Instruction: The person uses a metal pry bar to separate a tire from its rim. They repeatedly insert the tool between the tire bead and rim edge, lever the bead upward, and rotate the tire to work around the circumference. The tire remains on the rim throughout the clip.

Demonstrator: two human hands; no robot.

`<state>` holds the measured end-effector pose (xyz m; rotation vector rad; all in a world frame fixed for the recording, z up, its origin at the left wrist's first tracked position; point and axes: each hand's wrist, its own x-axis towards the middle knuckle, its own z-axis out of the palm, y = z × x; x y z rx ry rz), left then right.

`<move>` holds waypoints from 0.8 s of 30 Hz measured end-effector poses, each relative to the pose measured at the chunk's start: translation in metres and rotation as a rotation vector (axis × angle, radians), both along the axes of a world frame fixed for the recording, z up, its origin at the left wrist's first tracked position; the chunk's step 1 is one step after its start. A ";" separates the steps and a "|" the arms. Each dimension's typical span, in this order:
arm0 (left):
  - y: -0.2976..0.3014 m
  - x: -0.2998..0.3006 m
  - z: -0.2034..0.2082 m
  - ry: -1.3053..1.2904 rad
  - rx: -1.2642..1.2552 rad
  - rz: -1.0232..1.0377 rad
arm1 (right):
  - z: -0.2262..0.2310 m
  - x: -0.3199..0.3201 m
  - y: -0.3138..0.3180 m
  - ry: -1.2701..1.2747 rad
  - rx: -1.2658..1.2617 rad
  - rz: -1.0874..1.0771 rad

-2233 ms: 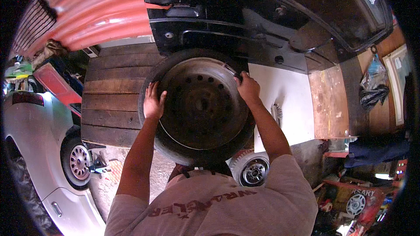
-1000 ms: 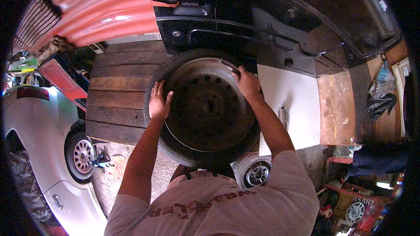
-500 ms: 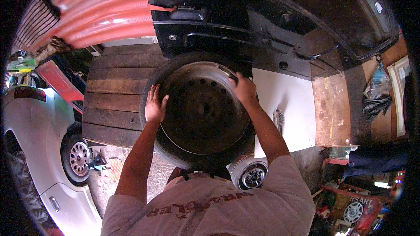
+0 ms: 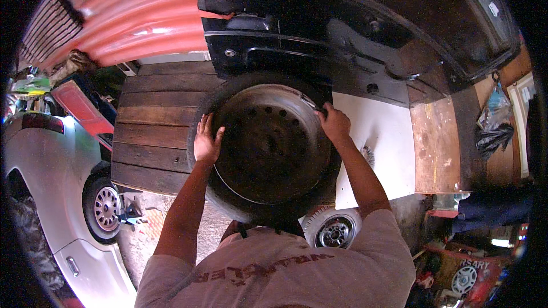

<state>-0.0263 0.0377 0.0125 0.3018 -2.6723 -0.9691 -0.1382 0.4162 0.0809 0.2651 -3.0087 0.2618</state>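
Observation:
A dark steel wheel with its black tyre (image 4: 225, 199) lies flat in front of me, with a ring of round holes around its centre. My left hand (image 4: 207, 141) rests on the left side of the tyre by the rim edge, fingers straight and thumb apart. At the upper right of the rim (image 4: 245, 100), my right hand (image 4: 334, 122) is closed around a small dark object. Its kind is hidden by the fingers. A short shiny strip (image 4: 308, 101) shows on the rim just beside that hand.
Dark wooden planks (image 4: 160, 115) and a white board (image 4: 377, 137) flank the wheel. A black vehicle panel (image 4: 297, 28) stands behind it. Another wheel (image 4: 334, 229) is below right. A silver car (image 4: 51, 165) stands left; a plastic bag (image 4: 495, 114) hangs right.
My right hand has slid right and slightly down along the rim, leaving more of the shiny strip visible. My left hand stays at the same place on the tyre. The whole view shifted slightly.

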 end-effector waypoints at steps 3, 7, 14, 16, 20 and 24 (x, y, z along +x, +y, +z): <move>0.005 0.001 0.004 -0.025 0.009 -0.003 | -0.001 -0.012 -0.035 0.008 0.015 -0.028; 0.007 -0.005 0.011 -0.027 0.017 -0.023 | -0.021 -0.028 -0.072 0.048 -0.113 0.055; 0.003 0.003 0.006 -0.010 0.061 -0.005 | -0.003 -0.008 -0.002 0.095 0.013 0.017; 0.001 0.000 0.004 -0.024 0.049 0.012 | -0.005 -0.016 -0.014 -0.005 -0.008 -0.012; 0.004 -0.001 0.008 -0.039 0.058 0.000 | 0.009 -0.026 -0.082 -0.072 -0.112 0.103; 0.002 0.000 0.004 -0.042 0.029 0.008 | 0.005 -0.031 -0.092 -0.021 -0.077 0.117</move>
